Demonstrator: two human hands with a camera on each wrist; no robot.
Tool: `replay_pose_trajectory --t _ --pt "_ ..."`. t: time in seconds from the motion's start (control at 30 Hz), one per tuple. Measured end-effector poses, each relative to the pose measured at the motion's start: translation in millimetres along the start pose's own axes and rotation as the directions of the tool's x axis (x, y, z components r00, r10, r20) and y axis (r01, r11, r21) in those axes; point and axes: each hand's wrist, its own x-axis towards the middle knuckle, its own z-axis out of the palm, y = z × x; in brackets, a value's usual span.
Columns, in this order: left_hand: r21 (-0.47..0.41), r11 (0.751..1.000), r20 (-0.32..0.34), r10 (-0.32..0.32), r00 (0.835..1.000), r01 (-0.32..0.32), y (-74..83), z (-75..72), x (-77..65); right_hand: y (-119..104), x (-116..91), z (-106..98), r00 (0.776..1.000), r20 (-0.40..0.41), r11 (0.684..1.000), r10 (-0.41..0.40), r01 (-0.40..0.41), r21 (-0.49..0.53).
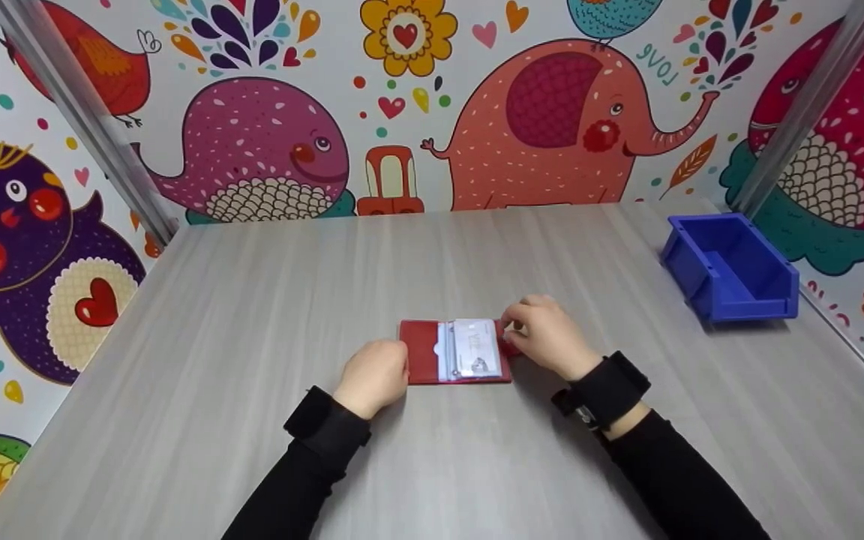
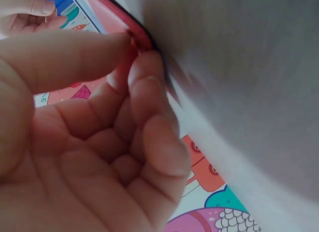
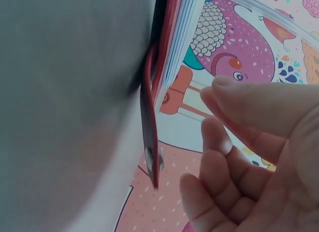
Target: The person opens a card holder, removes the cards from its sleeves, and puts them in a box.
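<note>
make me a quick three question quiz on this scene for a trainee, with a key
1. Which hand pinches the edge of the red card holder?
2. True or false: in the head view, the blue bin stands to the left of the card holder.
3. What does the right hand hold? A) a loose card B) the blue bin C) nothing

Key:
1. The left hand.
2. False: the blue bin stands to the right.
3. C: the right wrist view shows its fingers apart from the strap.
</note>
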Motion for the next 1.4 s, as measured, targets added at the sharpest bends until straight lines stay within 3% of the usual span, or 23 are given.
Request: replay_pose_trajectory --t 0.8,1.13,1.4 --pt "-0.006 1.0 -0.005 0.004 1.0 -0.004 -0.6 1.2 1.1 -11 8 11 0.997 0.078 0.999 0.005 -0.002 -0.038" --pt "-0.011 1.0 0.008 0.0 1.0 0.0 -0.4 1.1 0.7 -8 7 13 0.995 0.092 0.998 -0.031 0.036 -0.053" --pt "-0.042 0.999 0.04 -0.03 0.999 0.032 -0.2 0.3 0.8 -9 7 12 0.992 0.124 0.996 -0.008 0.019 -0.083"
